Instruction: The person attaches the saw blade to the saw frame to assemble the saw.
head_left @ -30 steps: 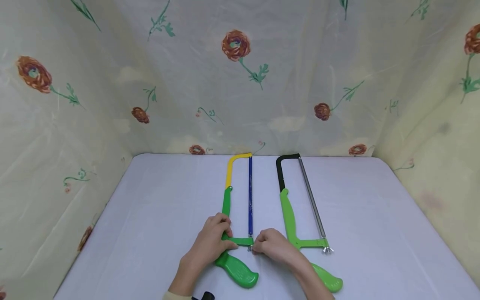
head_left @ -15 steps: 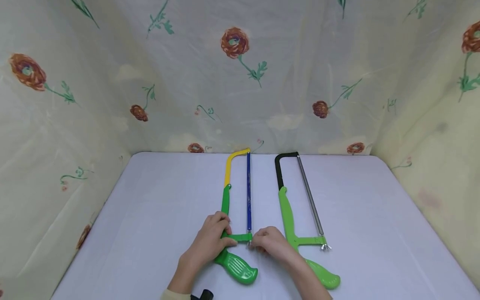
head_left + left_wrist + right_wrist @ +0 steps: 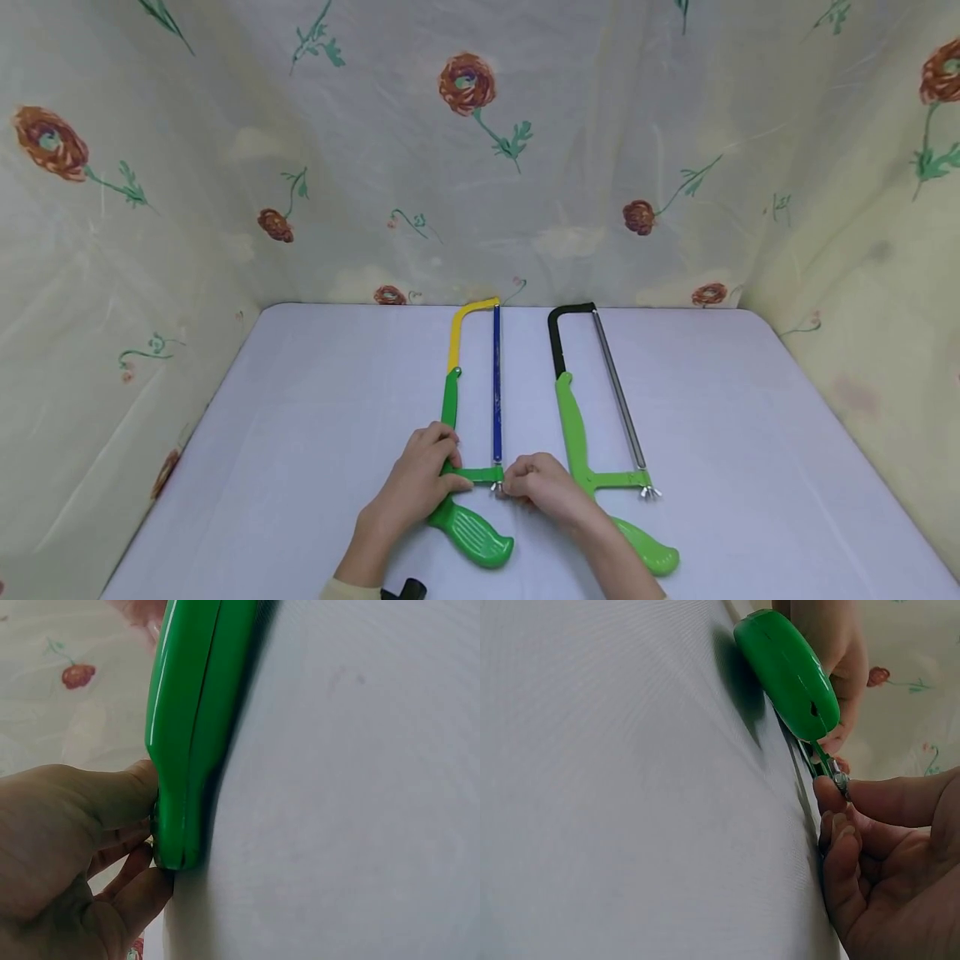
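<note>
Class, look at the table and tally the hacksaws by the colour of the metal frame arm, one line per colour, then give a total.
Yellow-framed hacksaw with green plastic handle and blue blade: 1
Black-framed hacksaw with green plastic handle and grey blade: 1
Total: 2 hacksaws

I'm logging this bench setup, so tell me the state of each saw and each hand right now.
Yellow-framed hacksaw: flat on the table, blue blade fitted, held by both hands.
Black-framed hacksaw: flat, untouched, blade fitted.
Left hand: grips the frame above the handle.
Right hand: pinches the wing nut.
</note>
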Action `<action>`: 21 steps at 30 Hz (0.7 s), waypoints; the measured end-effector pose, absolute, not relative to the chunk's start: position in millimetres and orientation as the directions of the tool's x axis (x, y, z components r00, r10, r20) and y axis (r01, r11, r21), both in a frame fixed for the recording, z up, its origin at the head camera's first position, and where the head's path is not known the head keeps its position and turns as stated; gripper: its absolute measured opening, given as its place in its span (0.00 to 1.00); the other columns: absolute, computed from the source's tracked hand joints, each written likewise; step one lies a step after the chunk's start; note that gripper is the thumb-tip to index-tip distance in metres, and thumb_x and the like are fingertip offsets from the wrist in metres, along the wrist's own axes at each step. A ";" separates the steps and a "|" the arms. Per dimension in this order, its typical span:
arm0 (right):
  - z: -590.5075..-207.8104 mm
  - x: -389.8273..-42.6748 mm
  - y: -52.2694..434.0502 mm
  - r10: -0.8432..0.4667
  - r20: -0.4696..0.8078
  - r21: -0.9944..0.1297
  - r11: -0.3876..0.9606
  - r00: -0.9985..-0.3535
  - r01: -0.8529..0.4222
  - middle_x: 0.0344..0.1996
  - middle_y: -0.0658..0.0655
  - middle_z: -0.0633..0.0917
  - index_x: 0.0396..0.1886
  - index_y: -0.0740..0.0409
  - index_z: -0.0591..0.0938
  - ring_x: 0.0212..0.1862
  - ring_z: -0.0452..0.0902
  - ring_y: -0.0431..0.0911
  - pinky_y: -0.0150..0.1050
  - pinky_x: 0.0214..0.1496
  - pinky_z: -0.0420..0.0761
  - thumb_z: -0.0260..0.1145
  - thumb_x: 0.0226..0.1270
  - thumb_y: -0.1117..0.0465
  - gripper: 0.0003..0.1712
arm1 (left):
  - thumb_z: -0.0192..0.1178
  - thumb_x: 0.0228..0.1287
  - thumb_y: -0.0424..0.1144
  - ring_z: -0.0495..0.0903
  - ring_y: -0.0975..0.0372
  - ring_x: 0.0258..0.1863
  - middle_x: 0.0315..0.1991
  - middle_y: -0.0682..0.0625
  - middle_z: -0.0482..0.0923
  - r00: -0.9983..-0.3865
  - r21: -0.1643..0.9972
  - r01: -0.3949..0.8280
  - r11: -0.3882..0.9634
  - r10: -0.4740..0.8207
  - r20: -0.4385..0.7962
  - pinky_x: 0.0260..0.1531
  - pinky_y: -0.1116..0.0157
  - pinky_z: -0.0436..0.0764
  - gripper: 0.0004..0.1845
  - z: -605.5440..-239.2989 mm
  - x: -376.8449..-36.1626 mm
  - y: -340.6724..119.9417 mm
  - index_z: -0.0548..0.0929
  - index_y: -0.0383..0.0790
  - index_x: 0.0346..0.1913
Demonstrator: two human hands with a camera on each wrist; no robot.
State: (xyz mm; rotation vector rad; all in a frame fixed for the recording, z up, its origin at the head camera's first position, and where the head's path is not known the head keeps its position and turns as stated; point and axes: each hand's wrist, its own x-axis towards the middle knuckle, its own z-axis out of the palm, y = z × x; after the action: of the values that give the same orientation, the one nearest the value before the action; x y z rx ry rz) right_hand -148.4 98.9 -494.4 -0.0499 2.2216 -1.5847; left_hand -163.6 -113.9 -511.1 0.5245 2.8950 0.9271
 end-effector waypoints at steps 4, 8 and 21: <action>-495.0 -146.6 100.0 -0.254 -0.286 -0.905 0.389 -0.924 0.173 0.29 0.54 0.83 0.31 0.70 0.86 0.30 0.71 0.43 0.33 0.29 0.72 0.62 0.57 0.67 0.10 | 0.74 0.55 0.48 0.69 0.56 0.58 0.55 0.57 0.73 -0.943 0.586 0.292 0.756 0.331 0.044 0.57 0.55 0.75 0.12 -510.1 -163.2 -113.5 0.78 0.52 0.28; -497.6 -142.3 99.9 -0.218 -0.234 -0.863 0.496 -0.948 0.099 0.26 0.52 0.80 0.28 0.63 0.88 0.31 0.71 0.43 0.33 0.30 0.71 0.64 0.58 0.65 0.08 | 0.75 0.53 0.49 0.70 0.57 0.59 0.55 0.58 0.74 -0.945 0.593 0.281 0.754 0.324 0.036 0.58 0.55 0.75 0.12 -511.0 -163.1 -112.8 0.79 0.53 0.28; -495.6 -137.3 94.2 -0.116 -0.100 -0.797 0.603 -0.988 0.010 0.26 0.51 0.86 0.28 0.56 0.87 0.30 0.75 0.41 0.33 0.32 0.75 0.70 0.54 0.65 0.02 | 0.76 0.52 0.48 0.71 0.58 0.58 0.56 0.57 0.75 -0.946 0.612 0.275 0.742 0.322 0.034 0.60 0.55 0.75 0.11 -507.4 -165.4 -115.5 0.82 0.51 0.29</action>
State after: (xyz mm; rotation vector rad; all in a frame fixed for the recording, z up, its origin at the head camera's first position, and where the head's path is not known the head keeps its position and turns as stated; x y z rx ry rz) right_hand -137.3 94.2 -495.6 -0.0892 2.6844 -1.3365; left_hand -165.4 -115.5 -507.4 0.4913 2.8625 0.9877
